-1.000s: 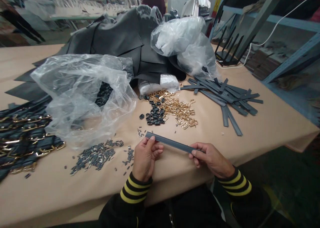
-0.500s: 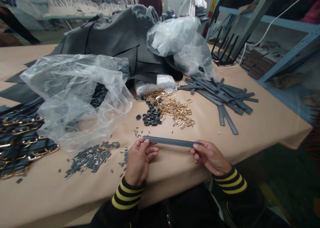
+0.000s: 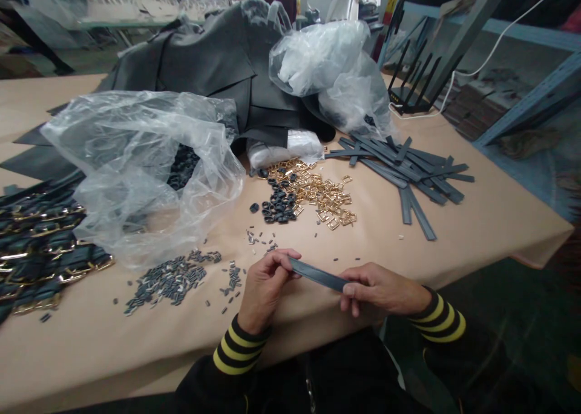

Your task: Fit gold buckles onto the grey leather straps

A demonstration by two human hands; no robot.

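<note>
A dark grey strap [image 3: 318, 275] is stretched between my two hands above the table's front edge. Its left end is pinched by my left hand [image 3: 267, 287], thumb against fingers. My right hand [image 3: 381, 288] grips the other end, with the thumb on top, and covers that end. The strap slants down to the right. Beyond it lie gold buckles [image 3: 329, 199] and a heap of small black loops [image 3: 279, 205]. Small dark grey pieces [image 3: 170, 281] are scattered in a pile left of my left hand.
Loose grey straps [image 3: 413, 169] lie crisscrossed at the right. A clear plastic bag [image 3: 136, 160] with black pieces stands left. Finished-looking straps with gold buckles [image 3: 49, 256] are stacked far left. Grey sheets [image 3: 204, 57], another plastic bag [image 3: 324, 57] and a router [image 3: 411, 96] stand behind.
The strap has tilted, its right end lowered. My left hand has moved right, and my right hand has slid inward and down, covering more of the strap.
</note>
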